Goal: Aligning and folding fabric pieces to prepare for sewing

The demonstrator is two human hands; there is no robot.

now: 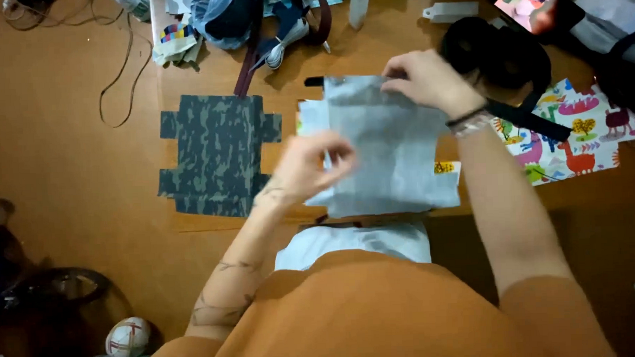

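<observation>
Grey sheet held flat at two opposite points

Grey sheet point(390, 148), pale and creased, is spread on the brown desk point(71, 173) in front of the person. Its far top edge is pinched by the right hand point(426, 80), so the sheet is kept from sliding. Its near left edge is gripped by the left hand point(310, 168), blurred, fingers closed on the material. The hands are well apart. A camouflage-patterned cut piece point(218, 154) lies flat just to the left, untouched. A colourful animal-print fabric point(576, 138) lies to the right, partly under a black strap point(526, 118).
</observation>
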